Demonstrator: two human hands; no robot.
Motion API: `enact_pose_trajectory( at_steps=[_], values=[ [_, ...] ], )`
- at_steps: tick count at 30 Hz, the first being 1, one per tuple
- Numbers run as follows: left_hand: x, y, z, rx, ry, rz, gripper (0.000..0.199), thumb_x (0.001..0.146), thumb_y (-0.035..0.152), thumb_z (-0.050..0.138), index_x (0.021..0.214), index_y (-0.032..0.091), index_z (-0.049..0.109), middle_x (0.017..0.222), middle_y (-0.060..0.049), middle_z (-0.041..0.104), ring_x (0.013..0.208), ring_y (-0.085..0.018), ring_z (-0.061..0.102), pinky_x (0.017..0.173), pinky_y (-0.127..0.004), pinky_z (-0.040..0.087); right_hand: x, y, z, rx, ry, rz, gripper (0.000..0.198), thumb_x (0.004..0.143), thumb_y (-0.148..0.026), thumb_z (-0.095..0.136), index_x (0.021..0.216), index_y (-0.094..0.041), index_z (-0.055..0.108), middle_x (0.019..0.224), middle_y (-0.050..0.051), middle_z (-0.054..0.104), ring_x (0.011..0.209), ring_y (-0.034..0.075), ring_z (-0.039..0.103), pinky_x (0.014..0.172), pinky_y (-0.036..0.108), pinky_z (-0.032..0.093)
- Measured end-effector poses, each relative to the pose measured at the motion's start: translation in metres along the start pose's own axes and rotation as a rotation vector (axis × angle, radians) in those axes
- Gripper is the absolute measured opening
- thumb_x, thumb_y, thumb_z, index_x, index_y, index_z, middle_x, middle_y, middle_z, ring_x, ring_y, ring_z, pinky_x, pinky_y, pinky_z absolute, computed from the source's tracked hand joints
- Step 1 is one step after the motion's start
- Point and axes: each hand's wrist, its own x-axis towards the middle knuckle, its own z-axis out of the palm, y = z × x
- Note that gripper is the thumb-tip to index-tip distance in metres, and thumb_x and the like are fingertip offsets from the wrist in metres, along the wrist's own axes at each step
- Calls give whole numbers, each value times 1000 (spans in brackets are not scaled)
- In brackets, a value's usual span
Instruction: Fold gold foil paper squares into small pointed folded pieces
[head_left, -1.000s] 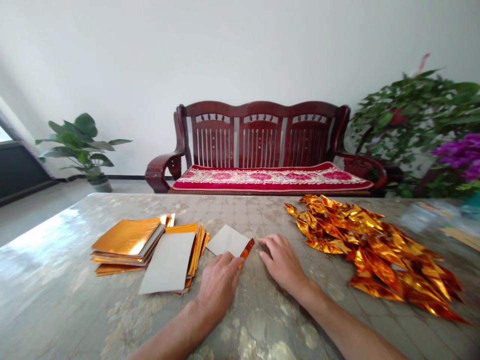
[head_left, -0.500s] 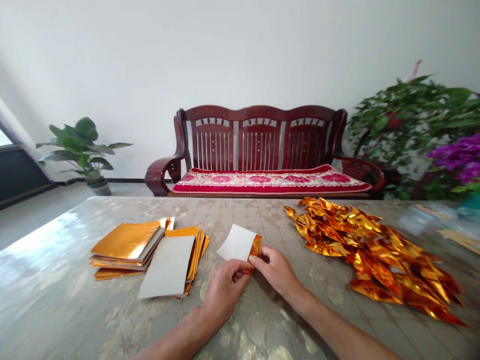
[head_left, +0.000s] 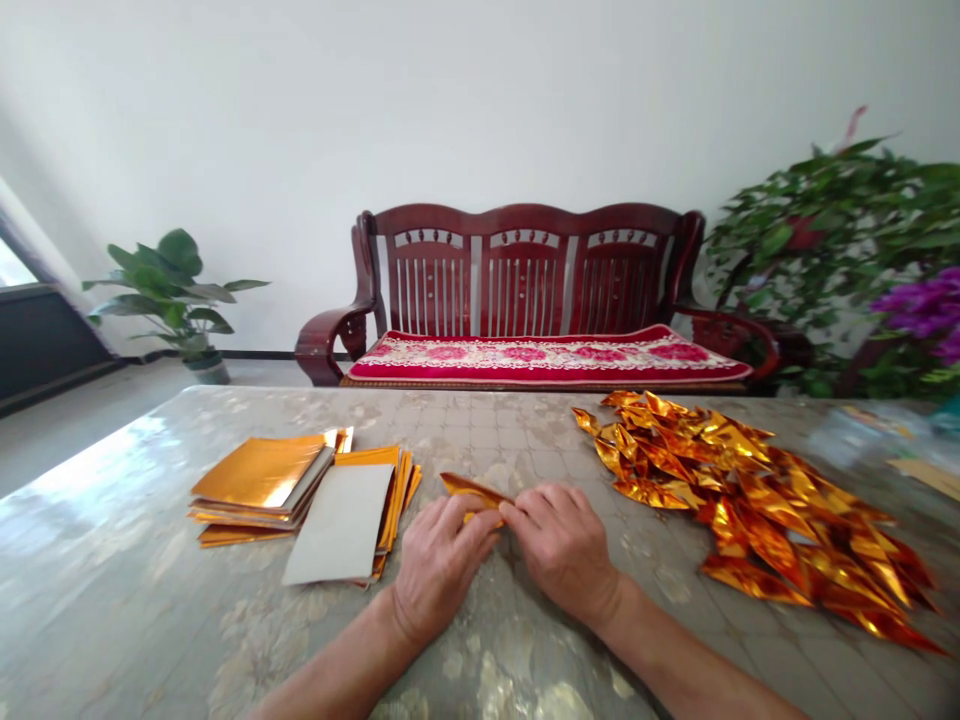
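Both hands meet over the table, pinching one folded sheet of gold foil paper [head_left: 474,487]. My left hand [head_left: 444,550] has thumb and fingers closed on its near left part. My right hand [head_left: 564,540] grips the right end, with its fingers curled. The sheet's gold side shows as a narrow slanted strip; the rest is hidden by the fingers. Left of the hands lies a stack of foil paper with a pale sheet [head_left: 341,525] on top. Beside that is another stack, gold side up [head_left: 259,473]. To the right spreads a heap of folded gold foil pieces [head_left: 750,490].
A table [head_left: 247,640] with a patterned, shiny cover fills the foreground. Clear plastic bags [head_left: 862,430] lie at its far right. Behind it stands a dark red wooden bench [head_left: 521,290] with a red floral cushion, between potted plants [head_left: 169,290].
The sheet's white face was spread flat; now it is folded over into a narrow gold strip. Both hands have closed in on it, and the view has shifted slightly.
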Motion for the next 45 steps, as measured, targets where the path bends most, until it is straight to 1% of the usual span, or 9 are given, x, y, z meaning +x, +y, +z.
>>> enact_pose_trajectory(
  at_steps=[3,10,12,17,22,29,35,42,45],
  values=[
    [1,-6,1,-9,-84,3,13,95,21,55,93,23,68,79,-1,67,71,-17,57,67,-29,45,-2,-3,2,16,-23,-23,15,95,-19,54,90,-23,68,75,3,62,82,21,50,76,37,33],
    [-4,-17,1,-159,20,4,19,96,13,53,106,23,66,97,-2,71,86,-15,62,79,-28,47,-4,7,-6,60,148,-66,18,96,-18,55,107,-22,69,91,3,70,90,21,52,80,37,35],
    [-4,-19,5,-145,-23,-35,16,97,16,53,101,22,67,96,-3,71,86,-16,62,80,-28,47,-5,9,-4,56,98,-69,17,96,-19,56,106,-23,69,88,3,70,89,21,52,79,36,35],
    [-7,-23,13,-5,-269,-154,19,97,23,54,83,20,67,79,-2,67,78,-18,59,72,-30,46,-7,11,8,81,-191,-56,11,93,-21,59,89,-22,70,79,3,65,81,20,51,75,35,34],
    [-8,-21,10,46,-408,-196,23,97,26,53,81,22,68,79,-2,66,79,-18,58,72,-30,44,-10,17,12,210,-342,20,16,94,-21,57,85,-23,69,82,2,65,83,19,53,76,33,35],
    [-1,-21,9,-7,-464,-363,25,97,26,52,79,21,69,82,-3,66,82,-18,61,76,-29,42,-9,25,17,423,-387,228,19,96,-22,56,88,-23,72,85,1,68,87,17,59,78,29,42],
    [4,-24,11,-44,-501,-506,21,93,28,56,77,21,68,81,-2,68,84,-18,62,75,-28,40,-6,27,23,418,-406,351,17,94,-23,58,91,-25,74,89,1,73,89,17,62,79,28,45],
    [8,-27,14,15,-491,-531,26,92,32,57,71,19,64,75,-1,64,77,-17,59,70,-28,37,-4,24,26,411,-428,466,15,92,-19,58,99,-23,70,97,2,73,95,18,63,81,28,43],
    [8,-28,15,31,-491,-523,27,92,34,56,70,19,63,75,-2,63,78,-18,59,71,-28,37,-2,23,26,410,-434,472,14,91,-18,58,98,-23,69,97,2,72,95,18,62,81,28,42]
  ],
)
